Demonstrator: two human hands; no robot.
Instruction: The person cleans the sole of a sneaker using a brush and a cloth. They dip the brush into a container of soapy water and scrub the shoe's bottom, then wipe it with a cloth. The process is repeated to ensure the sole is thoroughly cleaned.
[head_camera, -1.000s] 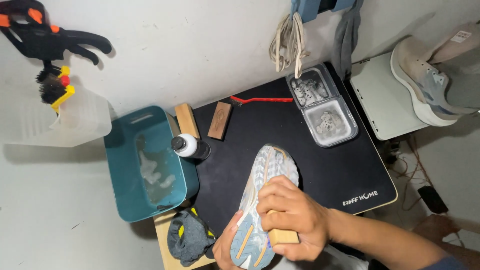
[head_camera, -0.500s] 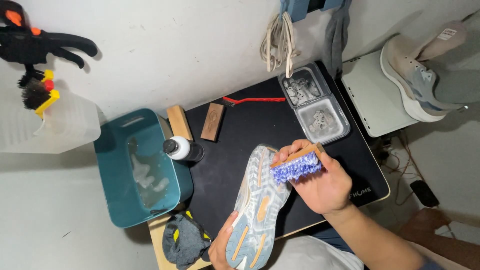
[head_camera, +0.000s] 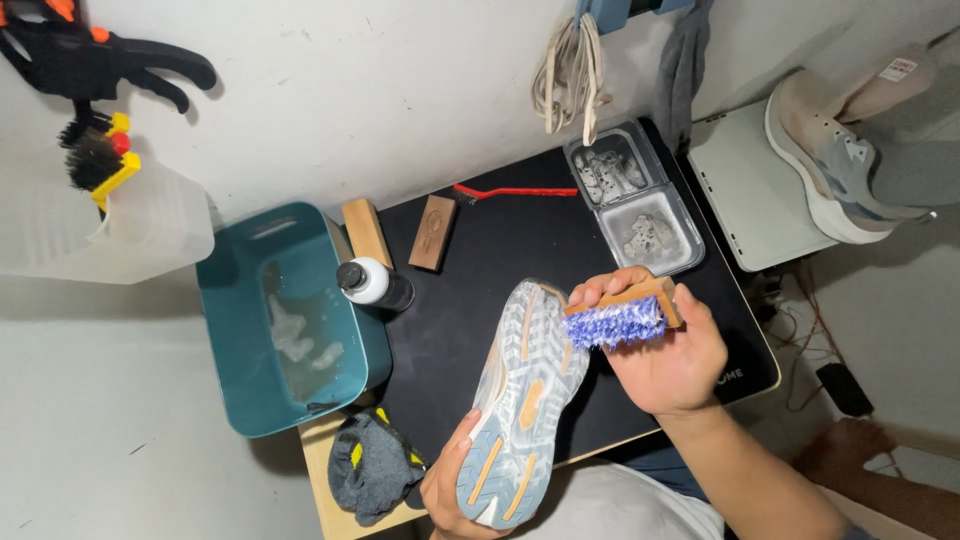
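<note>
A sneaker lies sole-up over the black mat, its light blue and orange tread facing me. My left hand grips its near end from the left side. My right hand holds a wooden brush with blue and white bristles, turned bristles toward me, just right of the sole's far end and touching its edge.
A teal tub of water stands at the left, a small white bottle with a black cap beside it. Two wooden brushes, a red tool and a clear two-part tray lie at the back. A grey cloth sits near front left. Another sneaker rests at right.
My right hand lifted the brush off the sole's near part and moved to the far right end, turning the bristles up into view. The left hand keeps its hold.
</note>
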